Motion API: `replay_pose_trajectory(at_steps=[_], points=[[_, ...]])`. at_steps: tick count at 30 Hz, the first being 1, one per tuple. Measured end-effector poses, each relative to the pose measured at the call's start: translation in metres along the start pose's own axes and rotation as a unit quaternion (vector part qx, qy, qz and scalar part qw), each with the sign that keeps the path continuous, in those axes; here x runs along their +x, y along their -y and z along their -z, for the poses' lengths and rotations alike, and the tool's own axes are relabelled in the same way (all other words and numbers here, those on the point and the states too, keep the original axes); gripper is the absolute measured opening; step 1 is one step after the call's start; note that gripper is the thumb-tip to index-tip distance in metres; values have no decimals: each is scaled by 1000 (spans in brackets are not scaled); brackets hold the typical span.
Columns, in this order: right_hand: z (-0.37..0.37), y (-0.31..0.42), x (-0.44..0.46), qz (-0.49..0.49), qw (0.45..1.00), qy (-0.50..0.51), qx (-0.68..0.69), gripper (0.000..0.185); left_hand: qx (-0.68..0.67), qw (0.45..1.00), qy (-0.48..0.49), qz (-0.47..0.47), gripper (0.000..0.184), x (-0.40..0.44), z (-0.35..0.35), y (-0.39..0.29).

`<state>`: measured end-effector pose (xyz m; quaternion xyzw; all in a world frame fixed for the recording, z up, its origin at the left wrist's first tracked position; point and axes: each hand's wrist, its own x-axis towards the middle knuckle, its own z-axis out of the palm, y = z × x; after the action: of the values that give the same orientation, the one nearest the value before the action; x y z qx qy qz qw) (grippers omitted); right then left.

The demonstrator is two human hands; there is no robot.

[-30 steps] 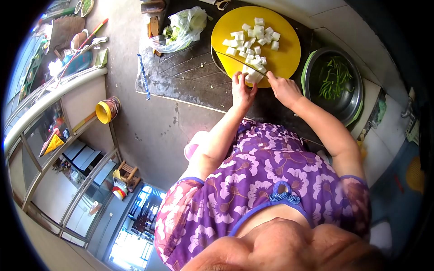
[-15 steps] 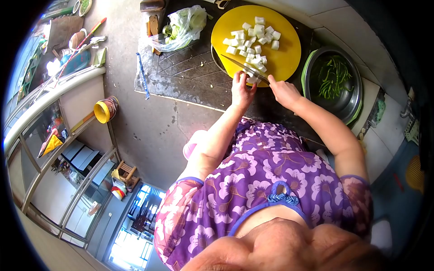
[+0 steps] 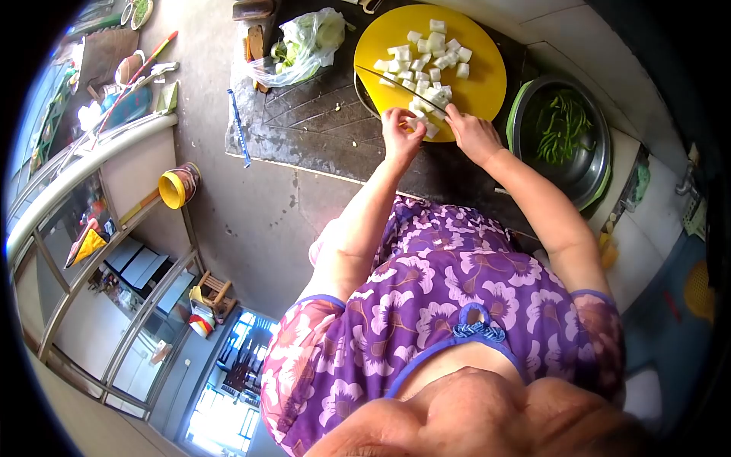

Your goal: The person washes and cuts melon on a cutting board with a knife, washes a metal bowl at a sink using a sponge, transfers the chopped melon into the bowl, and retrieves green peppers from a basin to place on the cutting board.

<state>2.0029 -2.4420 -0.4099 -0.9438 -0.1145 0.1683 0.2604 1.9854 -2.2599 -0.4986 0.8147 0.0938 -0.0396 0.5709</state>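
Observation:
A round yellow cutting board lies on the dark counter and bears several white vegetable cubes. My right hand is closed around the handle of a kitchen knife, whose blade points away to the left, over the cubes. At the board's near edge, my left hand has its fingers curled about a white vegetable piece, partly hidden by them. More cut white pieces lie between the blade and my left fingers.
A dark metal basin holding green peppers stands right of the board. Left of it is a clear plastic bag with pale green vegetables. A blue strip hangs by the counter's left edge; a yellow bucket is further left.
The knife has moved up and left, off the near pieces and away from my left fingers. My left hand has shifted slightly left and toward me.

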Motion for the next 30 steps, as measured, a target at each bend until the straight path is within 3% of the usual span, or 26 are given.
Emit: replay_pose_trajectory(at_steps=[2, 4, 6, 10, 12, 14, 15, 18, 22, 26, 30], points=[[11, 11, -6, -29, 999, 21, 22, 20, -109, 988, -45, 102, 26, -8, 5, 12], [13, 20, -18, -42, 997, 34, 50, 19, -177, 970, -78, 145, 23, -20, 18, 12], [-3, 20, -31, -41, 995, 36, 80, 16, -162, 968, -81, 172, 23, -27, 30, 6], [-18, 16, -36, -53, 994, 83, 53, 18, -185, 965, -98, 160, 23, -24, 26, 12], [-10, 12, -31, -116, 986, 112, 34, 18, -181, 967, -98, 149, 23, -16, 17, 9], [-5, 8, -31, -105, 988, 112, 24, 16, -56, 990, -70, 109, 22, -8, 13, 4], [-5, 9, -32, -99, 989, 105, 22, 16, 33, 995, -81, 46, 20, -5, 11, 2], [-6, 14, -36, -74, 995, 66, 22, 16, 105, 989, -104, 0, 17, -7, 12, -8], [-6, 20, -35, -36, 997, 58, 26, 19, 73, 994, -82, 20, 14, -12, 18, -13], [1, 22, -23, -65, 981, 179, -28, 41, 74, 995, -68, -24, 14, -9, 19, -11], [-15, 17, -10, -44, 984, 170, 0, 45, 84, 995, -54, -24, 14, -7, 21, -11]])
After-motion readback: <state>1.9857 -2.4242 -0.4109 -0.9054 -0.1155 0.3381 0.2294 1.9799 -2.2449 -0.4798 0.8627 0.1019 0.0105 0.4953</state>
